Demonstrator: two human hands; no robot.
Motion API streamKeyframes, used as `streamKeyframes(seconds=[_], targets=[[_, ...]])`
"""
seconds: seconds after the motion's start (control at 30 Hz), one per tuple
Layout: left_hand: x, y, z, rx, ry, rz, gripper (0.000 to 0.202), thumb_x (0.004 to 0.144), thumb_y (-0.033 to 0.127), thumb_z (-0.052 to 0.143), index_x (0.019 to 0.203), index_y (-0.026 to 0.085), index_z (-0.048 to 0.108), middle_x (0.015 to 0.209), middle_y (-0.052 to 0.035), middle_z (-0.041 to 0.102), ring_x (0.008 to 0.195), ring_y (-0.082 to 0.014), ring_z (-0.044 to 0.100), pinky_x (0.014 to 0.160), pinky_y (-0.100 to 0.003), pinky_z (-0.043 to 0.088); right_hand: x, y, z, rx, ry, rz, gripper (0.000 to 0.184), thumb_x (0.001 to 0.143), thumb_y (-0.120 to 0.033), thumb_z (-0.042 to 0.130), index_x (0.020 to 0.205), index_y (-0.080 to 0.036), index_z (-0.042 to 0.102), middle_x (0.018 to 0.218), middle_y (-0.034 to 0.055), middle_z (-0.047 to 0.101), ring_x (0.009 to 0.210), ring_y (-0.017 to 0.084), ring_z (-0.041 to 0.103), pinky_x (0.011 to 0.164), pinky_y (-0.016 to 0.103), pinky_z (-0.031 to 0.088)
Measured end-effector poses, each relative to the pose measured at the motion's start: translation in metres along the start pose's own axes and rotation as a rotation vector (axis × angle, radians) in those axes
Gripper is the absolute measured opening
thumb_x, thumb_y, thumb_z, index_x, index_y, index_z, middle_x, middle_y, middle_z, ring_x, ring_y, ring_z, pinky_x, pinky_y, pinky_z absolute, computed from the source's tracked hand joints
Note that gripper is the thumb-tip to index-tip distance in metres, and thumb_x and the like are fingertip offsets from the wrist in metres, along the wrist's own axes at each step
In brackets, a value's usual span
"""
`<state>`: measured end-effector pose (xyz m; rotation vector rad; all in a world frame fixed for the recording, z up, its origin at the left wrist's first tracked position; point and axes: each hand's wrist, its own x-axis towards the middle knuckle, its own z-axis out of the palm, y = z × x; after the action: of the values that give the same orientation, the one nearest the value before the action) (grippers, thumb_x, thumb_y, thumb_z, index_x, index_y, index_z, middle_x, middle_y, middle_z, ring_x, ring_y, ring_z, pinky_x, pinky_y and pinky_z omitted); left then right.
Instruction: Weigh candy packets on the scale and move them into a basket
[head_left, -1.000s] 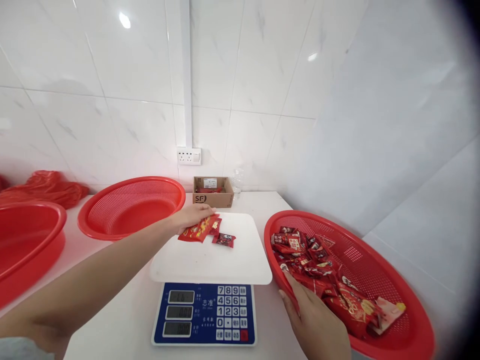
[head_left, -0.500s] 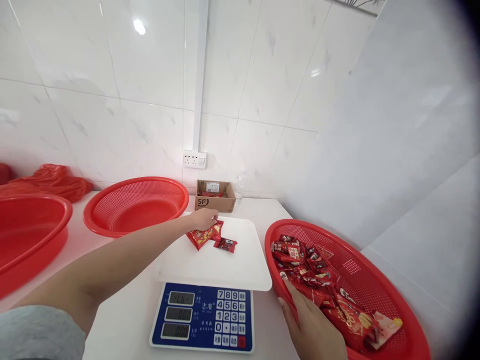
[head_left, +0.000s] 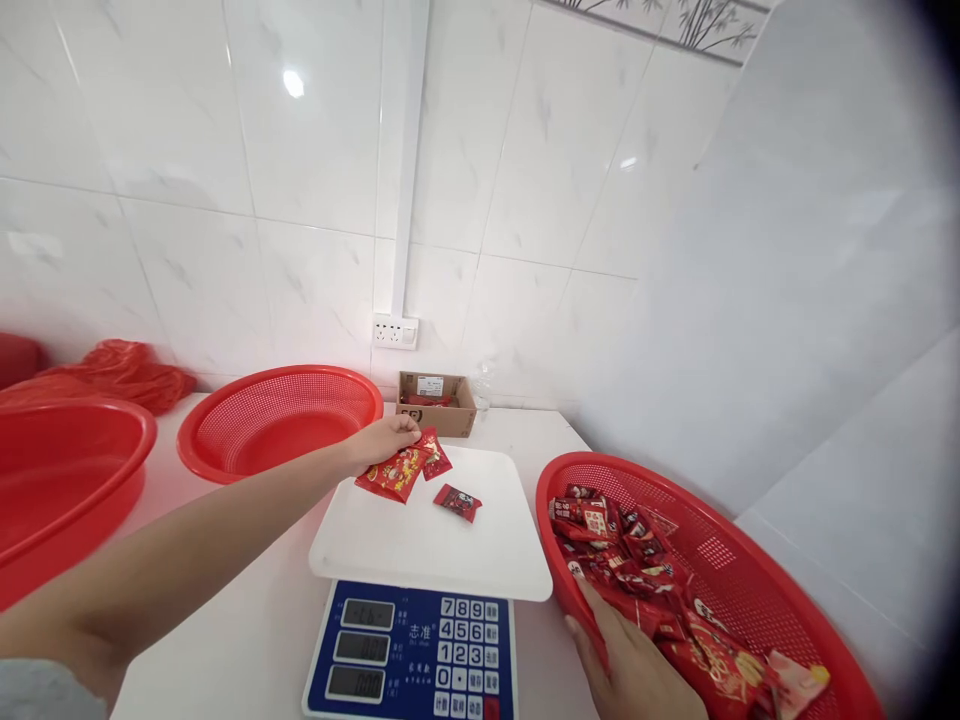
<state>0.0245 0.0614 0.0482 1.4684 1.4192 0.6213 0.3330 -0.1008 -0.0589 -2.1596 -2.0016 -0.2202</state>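
My left hand (head_left: pixel 382 441) reaches over the far left corner of the white scale platform (head_left: pixel 427 535) and pinches red snack packets (head_left: pixel 401 468), lifted slightly above the tray. One small red packet (head_left: pixel 457 501) lies loose on the platform beside them. My right hand (head_left: pixel 637 665) rests inside the near rim of a red mesh basket (head_left: pixel 750 560) on the right, fingers laid on a heap of red packets (head_left: pixel 637 560). The scale's blue keypad panel (head_left: pixel 412 650) faces me.
An empty red mesh basket (head_left: pixel 281 420) stands at the back left, a red tub (head_left: pixel 64 480) at the far left with a red plastic bag (head_left: pixel 120 372) behind it. A small cardboard box (head_left: pixel 437 402) sits by the tiled wall under a socket (head_left: pixel 395 331).
My left hand has raised the packets off the platform and drawn them slightly left. The view has tilted up. My right hand stays in the basket.
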Motion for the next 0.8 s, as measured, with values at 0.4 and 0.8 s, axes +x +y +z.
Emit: streamKeyframes(seconds=[0.4,0.8], targets=[[-0.012,-0.022,-0.074,-0.064,0.313,0.035,0.03,0.091,0.04,0.049,0.104,0.014,0.056,0.082,-0.0017,0.062,0.063,-0.0112,0.06,0.057,-0.026,0.052,0.0,0.0,0.0,0.022,-0.042,0.003,0.052,0.091,-0.041,0.026,0.129,-0.017,0.054,0.119,0.008,0.064,0.1,0.026,0.064,0.078,0.035,0.056],[-0.005,-0.047,-0.097,0.507,0.466,0.149,0.033,0.089,0.033,0.054,0.118,0.017,0.053,0.119,-0.009,0.055,0.1,-0.0221,0.058,0.083,-0.043,0.05,-0.002,-0.003,-0.002,0.017,-0.037,0.026,0.053,0.091,-0.042,0.026,0.128,-0.018,0.054,0.116,0.0082,0.065,0.094,0.025,0.067,0.075,0.035,0.056]])
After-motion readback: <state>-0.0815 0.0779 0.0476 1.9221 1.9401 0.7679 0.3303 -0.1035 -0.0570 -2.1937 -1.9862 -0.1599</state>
